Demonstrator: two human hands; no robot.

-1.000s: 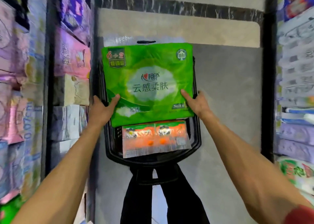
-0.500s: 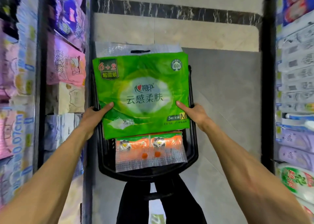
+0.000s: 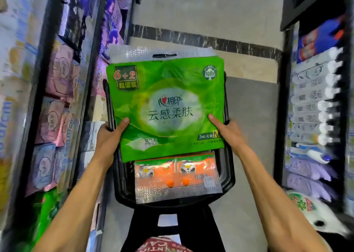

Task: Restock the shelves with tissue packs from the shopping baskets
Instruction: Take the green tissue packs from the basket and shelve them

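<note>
Between shelves [image 3: 57,117] at 9 and 3 o'clock, the left hand [image 3: 109,137] and right hand [image 3: 229,133] grip the green tissue pack [image 3: 166,108] by its sides, thumbs on its face, over the basket [image 3: 229,175] at 6 o'clock — pick-up step, I judge; next it needs a free shelf gap.

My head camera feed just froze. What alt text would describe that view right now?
The left hand and right hand grip a large green tissue pack by its sides over a black shopping basket that holds an orange pack. Stocked shelves line the aisle on both sides.
</note>
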